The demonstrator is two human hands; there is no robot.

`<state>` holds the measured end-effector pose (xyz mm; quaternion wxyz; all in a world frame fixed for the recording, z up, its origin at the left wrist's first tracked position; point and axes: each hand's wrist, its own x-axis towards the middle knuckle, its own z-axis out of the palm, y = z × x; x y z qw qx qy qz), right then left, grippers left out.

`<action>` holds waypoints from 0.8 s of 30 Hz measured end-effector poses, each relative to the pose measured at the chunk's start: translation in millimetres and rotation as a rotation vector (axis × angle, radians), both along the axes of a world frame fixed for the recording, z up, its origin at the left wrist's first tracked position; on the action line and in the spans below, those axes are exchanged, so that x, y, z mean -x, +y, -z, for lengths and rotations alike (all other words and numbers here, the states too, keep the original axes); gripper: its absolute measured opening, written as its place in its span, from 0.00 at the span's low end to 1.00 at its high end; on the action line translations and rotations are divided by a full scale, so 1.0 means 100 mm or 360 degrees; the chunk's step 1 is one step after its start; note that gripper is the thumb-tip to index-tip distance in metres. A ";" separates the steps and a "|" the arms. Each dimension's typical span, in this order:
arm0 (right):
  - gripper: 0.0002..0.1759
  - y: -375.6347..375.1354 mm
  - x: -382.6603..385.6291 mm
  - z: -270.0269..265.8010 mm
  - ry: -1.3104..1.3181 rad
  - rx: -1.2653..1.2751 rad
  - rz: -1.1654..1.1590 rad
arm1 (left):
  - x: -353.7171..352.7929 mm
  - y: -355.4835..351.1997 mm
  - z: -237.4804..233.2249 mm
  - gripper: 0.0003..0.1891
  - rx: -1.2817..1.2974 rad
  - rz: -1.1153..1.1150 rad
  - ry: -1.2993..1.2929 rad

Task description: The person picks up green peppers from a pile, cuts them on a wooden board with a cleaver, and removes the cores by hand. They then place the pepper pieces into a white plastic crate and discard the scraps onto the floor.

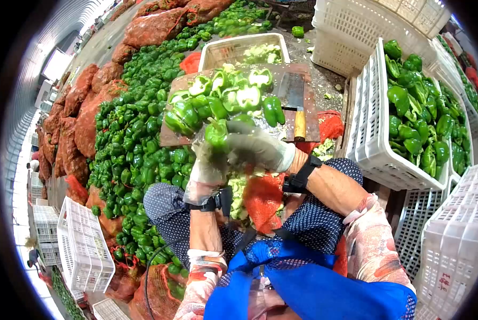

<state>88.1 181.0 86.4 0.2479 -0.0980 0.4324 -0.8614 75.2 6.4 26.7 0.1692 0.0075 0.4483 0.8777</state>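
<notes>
A green pepper (pixel 216 133) is held between my two gloved hands, above the near edge of the cutting board (pixel 172 136). My left hand (pixel 207 170) is closed on it from the left and below. From the right, my right hand (pixel 260 149) reaches to the same pepper, its fingers blurred by motion. Cut pepper halves (pixel 248 98) and whole peppers lie on the board just beyond my hands. A cleaver (pixel 295 98) with a wooden handle rests on the board's right side, touched by neither hand.
Behind the board stands a white bin (pixel 244 44) with pepper scraps. Loose green peppers (pixel 138 128) are heaped at the left, beside red mesh sacks (pixel 92 114). A white crate (pixel 367 117) of peppers stands at the right. Red mesh (pixel 263 200) lies between my knees.
</notes>
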 end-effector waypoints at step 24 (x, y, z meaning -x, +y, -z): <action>0.25 0.13 0.08 -0.08 0.0702 -0.1177 0.0039 | -0.17 -0.24 -0.39 0.18 0.1042 0.0255 0.0402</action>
